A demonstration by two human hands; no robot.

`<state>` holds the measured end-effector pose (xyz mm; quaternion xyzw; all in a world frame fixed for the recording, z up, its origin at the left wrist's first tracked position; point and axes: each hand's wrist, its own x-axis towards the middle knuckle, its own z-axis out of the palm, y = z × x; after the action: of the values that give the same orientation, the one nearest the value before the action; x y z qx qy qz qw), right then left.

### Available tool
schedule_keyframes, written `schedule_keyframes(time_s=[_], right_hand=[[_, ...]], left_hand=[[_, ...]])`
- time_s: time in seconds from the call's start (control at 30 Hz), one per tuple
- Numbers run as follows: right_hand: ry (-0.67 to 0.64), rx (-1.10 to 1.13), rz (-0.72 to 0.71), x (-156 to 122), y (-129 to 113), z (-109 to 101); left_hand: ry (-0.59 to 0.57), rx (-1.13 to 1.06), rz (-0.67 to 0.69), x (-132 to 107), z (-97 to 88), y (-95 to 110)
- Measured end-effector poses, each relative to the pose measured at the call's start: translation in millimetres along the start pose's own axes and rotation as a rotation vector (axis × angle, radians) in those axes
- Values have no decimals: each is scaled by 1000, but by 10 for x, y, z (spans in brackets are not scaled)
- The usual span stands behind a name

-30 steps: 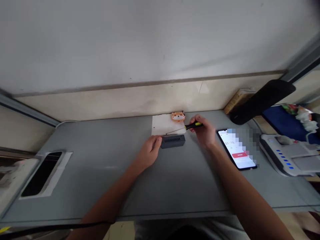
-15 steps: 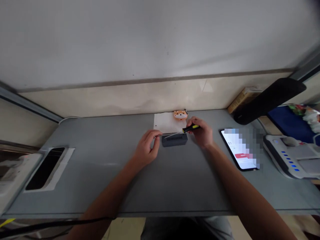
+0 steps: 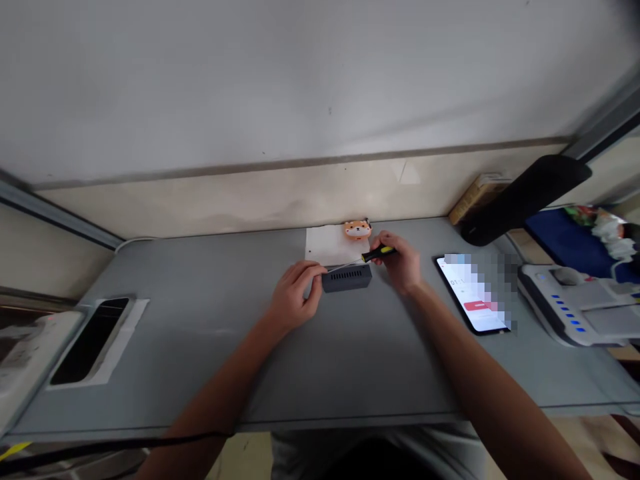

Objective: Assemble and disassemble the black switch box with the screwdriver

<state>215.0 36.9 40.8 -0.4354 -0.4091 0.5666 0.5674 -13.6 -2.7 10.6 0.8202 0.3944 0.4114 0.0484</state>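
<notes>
My right hand (image 3: 399, 261) is closed around the black and yellow handle of a screwdriver (image 3: 380, 253). Its thin metal shaft slants down leftward across the top of a dark grey box (image 3: 347, 279) with a row of slots. At the box's left end, my left hand (image 3: 299, 291) has its fingers and thumb curled against the corner, gripping it. These fingertips also meet the screwdriver's tip, which they partly hide. Any small part under the tip cannot be made out. The box rests on the grey table (image 3: 310, 373).
Behind the box lie a white sheet (image 3: 323, 243) and an orange animal-faced case (image 3: 357, 230). A lit phone (image 3: 470, 293), a black cylinder (image 3: 530, 200) and a white device with blue buttons (image 3: 575, 303) are on the right. At left, a dark phone (image 3: 93, 340) lies on white paper.
My left fingers have come closer onto the box's left end and the screwdriver's tip. The screwdriver has shifted slightly left along the box. The whole view has turned a little.
</notes>
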Motion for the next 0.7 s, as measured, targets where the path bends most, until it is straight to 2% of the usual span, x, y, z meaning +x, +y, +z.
schedule_keyframes(time_s=[0.2,0.33,0.47,0.7], right_hand=[[35,18,-9,12,-5,-40],[102,-55,-9,54,106,-8],[-5,-260,-17,65,232,116],[-102,-405,-69,57,316,177]], left_hand=[[17,55,66,3,7,-7],[-9,96,126,20,-8,27],[-40,139,111,43,-30,80],[55,236,80,65,-54,45]])
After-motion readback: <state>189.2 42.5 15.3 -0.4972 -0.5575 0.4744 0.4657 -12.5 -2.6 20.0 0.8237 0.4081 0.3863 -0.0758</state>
